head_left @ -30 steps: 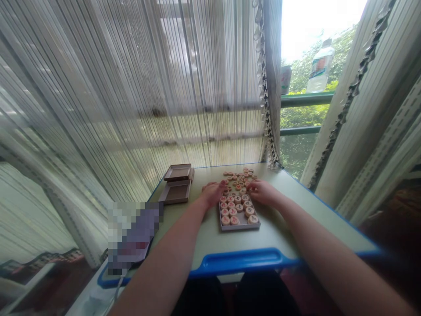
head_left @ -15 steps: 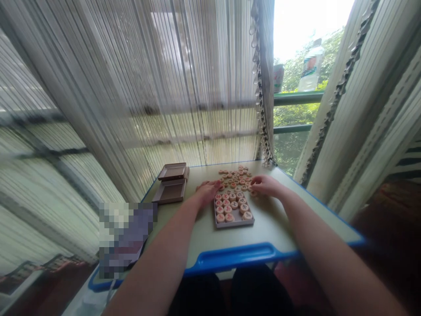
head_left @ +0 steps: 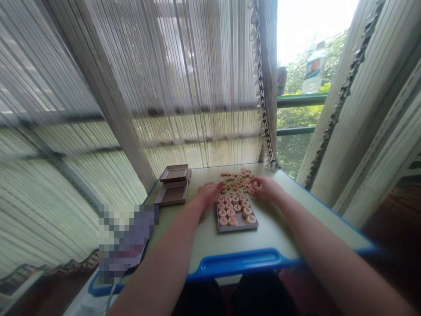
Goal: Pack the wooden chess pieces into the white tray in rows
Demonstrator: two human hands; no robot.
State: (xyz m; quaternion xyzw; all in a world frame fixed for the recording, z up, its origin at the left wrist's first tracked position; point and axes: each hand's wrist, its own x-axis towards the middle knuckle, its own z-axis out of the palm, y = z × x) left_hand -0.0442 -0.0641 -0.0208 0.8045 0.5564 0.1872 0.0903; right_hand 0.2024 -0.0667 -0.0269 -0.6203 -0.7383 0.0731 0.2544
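Several round wooden pieces with red or dark characters fill much of a shallow box [head_left: 237, 228] in the middle of the table; a gap shows at its lower middle. Beyond the box lies a loose spread of similar pieces [head_left: 237, 184]. My left hand [head_left: 210, 193] rests at the left edge of the spread, fingers apart, with nothing seen in it. At the right edge, my right hand [head_left: 263, 188] has its fingers bent together over pieces; whether it grips one is too small to make out.
Two open shallow boxes, one farther back [head_left: 175, 173] and one nearer [head_left: 172, 193], lie at the table's left. The table [head_left: 204, 237] has a raised blue rim in front. A bottle [head_left: 314, 70] and a can [head_left: 281, 80] stand by the window.
The whole view has shifted slightly, moving the table and boxes a little down and right in the picture. Both hands remain beside the loose pieces, with little movement.
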